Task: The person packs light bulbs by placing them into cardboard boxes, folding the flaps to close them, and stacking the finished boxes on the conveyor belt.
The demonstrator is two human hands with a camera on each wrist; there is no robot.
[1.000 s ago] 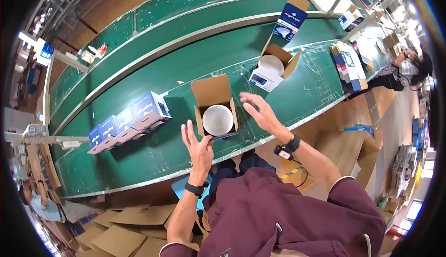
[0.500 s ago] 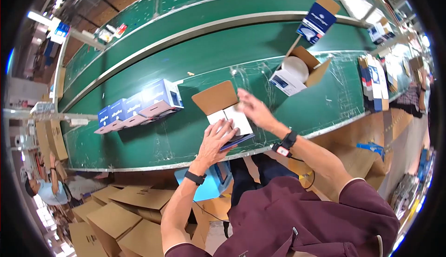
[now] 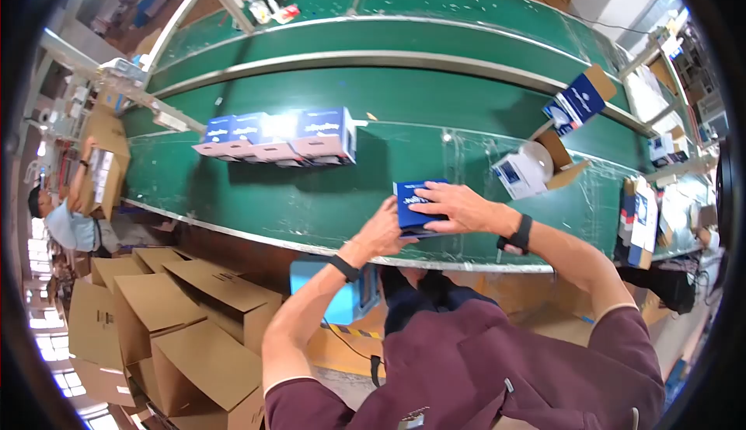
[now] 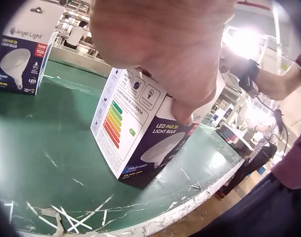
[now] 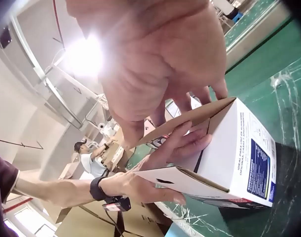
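Observation:
A blue and white light bulb box [image 3: 408, 194] stands near the front edge of the green bench, between both hands. My left hand [image 3: 379, 230] grips its near side. In the right wrist view, fingers of that hand reach into the box's opening while the thumb lies outside the front panel. My right hand [image 3: 464, 209] rests on the blue lid with its fingers extended. The lid [image 5: 190, 114] is partly lowered, with a gap above the front wall. White side panels with print show on the box [image 4: 125, 126] in the left wrist view. The box's contents are hidden.
A row of similar boxes [image 3: 326, 131] stands to the left on the bench. To the right, an open box [image 3: 519, 176] holds a white bulb [image 3: 538, 158]. Flattened boxes [image 3: 643, 224] lie farther right. Large cartons [image 3: 159, 302] and a blue bin [image 3: 318, 290] are below the bench.
A second ago the box was open, showing a round white bulb face. White inner flaps then covered it, and now the blue lid is folded over. The head view has turned left.

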